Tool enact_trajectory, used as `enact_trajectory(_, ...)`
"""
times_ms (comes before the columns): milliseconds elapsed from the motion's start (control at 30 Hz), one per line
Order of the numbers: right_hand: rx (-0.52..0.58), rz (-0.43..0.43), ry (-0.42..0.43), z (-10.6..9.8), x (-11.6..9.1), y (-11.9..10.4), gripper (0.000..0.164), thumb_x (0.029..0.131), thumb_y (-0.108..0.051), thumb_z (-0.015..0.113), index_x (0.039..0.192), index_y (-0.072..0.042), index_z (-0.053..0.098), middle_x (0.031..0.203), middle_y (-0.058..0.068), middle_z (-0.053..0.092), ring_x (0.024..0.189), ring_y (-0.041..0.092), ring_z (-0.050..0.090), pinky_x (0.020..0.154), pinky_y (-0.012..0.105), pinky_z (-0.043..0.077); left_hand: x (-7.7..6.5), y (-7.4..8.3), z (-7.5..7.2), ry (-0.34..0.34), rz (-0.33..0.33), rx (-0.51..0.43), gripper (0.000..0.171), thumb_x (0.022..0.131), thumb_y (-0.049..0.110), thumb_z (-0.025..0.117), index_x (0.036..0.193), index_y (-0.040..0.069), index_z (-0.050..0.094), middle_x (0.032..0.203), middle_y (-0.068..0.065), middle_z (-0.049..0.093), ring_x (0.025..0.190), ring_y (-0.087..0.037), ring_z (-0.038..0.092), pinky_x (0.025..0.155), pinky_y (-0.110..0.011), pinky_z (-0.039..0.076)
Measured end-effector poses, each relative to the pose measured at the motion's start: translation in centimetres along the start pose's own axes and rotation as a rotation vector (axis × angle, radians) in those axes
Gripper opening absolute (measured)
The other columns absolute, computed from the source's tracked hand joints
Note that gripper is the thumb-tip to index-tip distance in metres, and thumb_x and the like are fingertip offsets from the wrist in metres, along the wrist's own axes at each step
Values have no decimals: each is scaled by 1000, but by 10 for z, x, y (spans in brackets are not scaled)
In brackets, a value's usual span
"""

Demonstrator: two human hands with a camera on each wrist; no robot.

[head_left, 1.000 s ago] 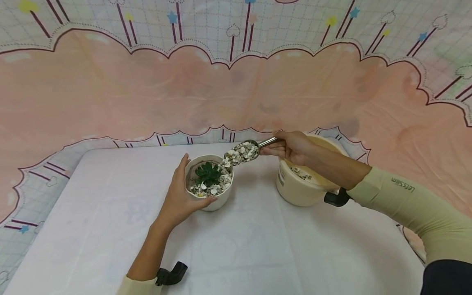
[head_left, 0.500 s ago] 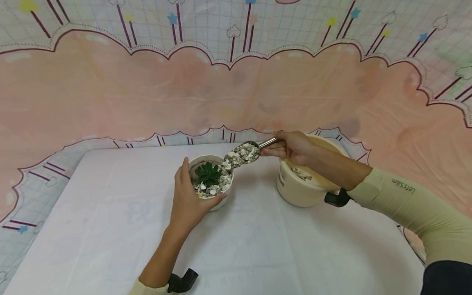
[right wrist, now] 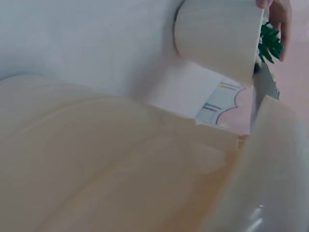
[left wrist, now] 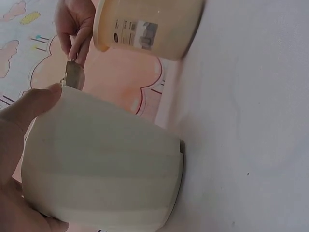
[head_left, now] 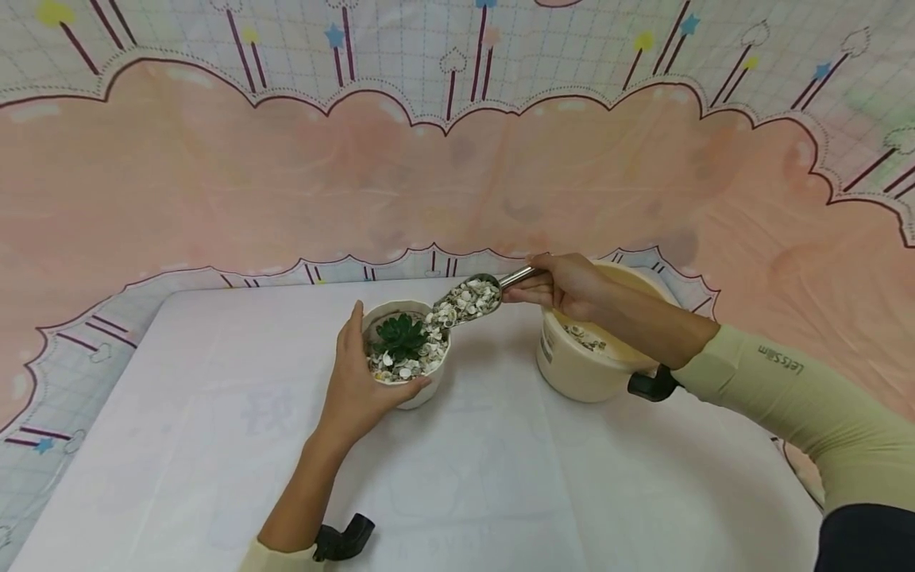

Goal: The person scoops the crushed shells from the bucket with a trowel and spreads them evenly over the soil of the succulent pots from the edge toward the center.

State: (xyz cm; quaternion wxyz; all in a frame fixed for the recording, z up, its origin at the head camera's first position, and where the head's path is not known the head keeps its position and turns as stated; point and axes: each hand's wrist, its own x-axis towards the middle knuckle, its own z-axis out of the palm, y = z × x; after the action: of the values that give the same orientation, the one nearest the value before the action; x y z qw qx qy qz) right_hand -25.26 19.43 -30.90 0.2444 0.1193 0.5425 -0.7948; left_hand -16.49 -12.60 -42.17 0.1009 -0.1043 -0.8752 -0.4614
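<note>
A white pot stands on the table in the head view, with a green succulent and pale stone chips inside. My left hand holds the pot from the left, thumb along its near side and fingers on the far left. In the left wrist view that hand's thumb lies at the rim of the pot. My right hand grips the handle of a metal scoop heaped with stone chips. The scoop's tip reaches over the pot's right rim, right of the succulent. In the right wrist view the scoop is partly hidden.
A cream bucket stands right of the pot, under my right forearm, with some stone chips inside. The white tabletop spreads in front. A patterned cloth hangs behind the table.
My left hand and the pot shifted slightly right, then slightly back left. The scoop stays at the pot's rim, its tip a little further left and lower.
</note>
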Motion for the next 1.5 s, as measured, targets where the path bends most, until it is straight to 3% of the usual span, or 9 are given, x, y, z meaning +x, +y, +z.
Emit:
enact_trajectory(200, 7, 4, 7, 0, -1, -2, 40, 116, -18, 40, 118, 16, 63, 94, 31, 74, 84, 35, 78, 83, 31, 60, 3, -2, -4, -19, 32, -22, 142, 70, 33, 101, 171, 16, 3, 169, -21, 19, 151, -41, 28, 114, -65, 35)
enact_trajectory(533, 1, -14, 29, 0, 1, -3, 42, 116, -19, 40, 131, 17, 55, 93, 31, 74, 83, 35, 78, 82, 31, 60, 6, -4, -10, -71, 67, -51, 139, 72, 28, 99, 171, 16, 3, 169, -21, 19, 153, -39, 26, 116, -66, 31)
enact_trajectory(767, 8, -26, 29, 4, 0, -1, 41, 117, -18, 39, 132, 17, 55, 93, 31, 74, 84, 36, 78, 83, 31, 59, -4, 8, 3, 34, -6, -5, 141, 70, 37, 101, 170, 13, 4, 170, -22, 15, 153, -39, 23, 116, -63, 33)
enact_trajectory(933, 6, -28, 23, 4, 0, -1, 41, 117, -19, 40, 128, 16, 58, 94, 31, 74, 84, 35, 78, 83, 31, 59, -6, 10, 8, 93, -2, 36, 138, 70, 35, 101, 169, 8, 8, 166, -27, 20, 149, -42, 30, 114, -62, 37)
enact_trajectory(1033, 7, -28, 31, 4, 1, -1, 40, 116, -19, 40, 124, 15, 60, 94, 30, 74, 84, 35, 78, 83, 31, 60, -4, 6, 5, 64, 4, 31, 138, 70, 34, 101, 170, 12, 8, 166, -25, 22, 149, -43, 31, 113, -63, 38)
enact_trajectory(1333, 1, -26, 46, 2, 1, 1, 39, 116, -19, 41, 120, 14, 61, 93, 30, 74, 83, 35, 78, 82, 31, 60, 7, -10, -11, -125, 50, -71, 137, 70, 32, 101, 171, 24, 8, 169, -16, 24, 151, -36, 30, 114, -65, 35)
enact_trajectory(1500, -1, -28, 45, 1, 0, 3, 38, 116, -19, 41, 122, 14, 60, 93, 30, 75, 84, 35, 78, 82, 31, 60, 4, -6, -10, -123, 27, -76, 136, 73, 32, 99, 171, 24, 5, 171, -15, 18, 154, -36, 25, 117, -65, 31)
